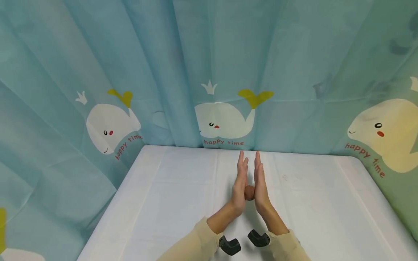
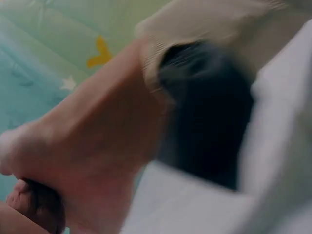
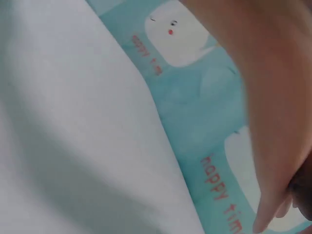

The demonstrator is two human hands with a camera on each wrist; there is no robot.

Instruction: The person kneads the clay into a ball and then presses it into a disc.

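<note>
A small round brown ball [image 1: 249,193], clay-like in look, sits between two facing palms above the white table. My left hand [image 1: 240,187] is upright with straight fingers pointing toward the far edge, its palm against the ball's left side. Mirroring it, my right hand [image 1: 261,187] presses from the right, fingers straight as well. The fingertips of both hands stay apart. In the left wrist view the ball [image 2: 46,207] shows dark and partly covered at the lower left. Only a sliver of the ball [image 3: 303,187] appears at the right edge of the right wrist view.
A white-covered table [image 1: 176,192] spreads under both hands. Behind and beside it hangs a blue-green curtain [image 1: 228,54] printed with whales. Black wrist devices [image 1: 230,246] sit at the beige sleeves [image 1: 196,244].
</note>
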